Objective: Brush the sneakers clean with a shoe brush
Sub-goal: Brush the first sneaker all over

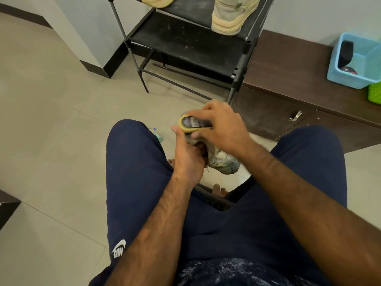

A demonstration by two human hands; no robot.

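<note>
**Brush on the sneaker, both your hands gripping**

Head view: the blue basket (338, 66) on the brown cabinet (288, 65) holds a dark curved object (346, 52) leaning on its wall, and a small dark round thing (348, 70) at its bottom. What these two are, I cannot tell. A green basket (375, 92) touches its lower corner, and its contents are out of sight. The black shoe rack (185, 41) carries a beige sneaker (233, 15) on an upper shelf.

Your right hand (221, 129) clamps the brush (190, 122) from above, fingers curled over its far edge. The brush runs left to right. Its yellow-rimmed rounded end pokes out left past your fingertips and its dark back faces up. The bristles are hidden underneath.

Your left hand (186, 159) grips the grey sneaker (224, 164). Its fingers are tucked into the opening, and its thumb lies outside with the tip just beside the brush's yellow rim. The sneaker slants from under the brush down to the right, its rounded end below your right wrist. I cannot tell whether that end is heel or toe.
</note>
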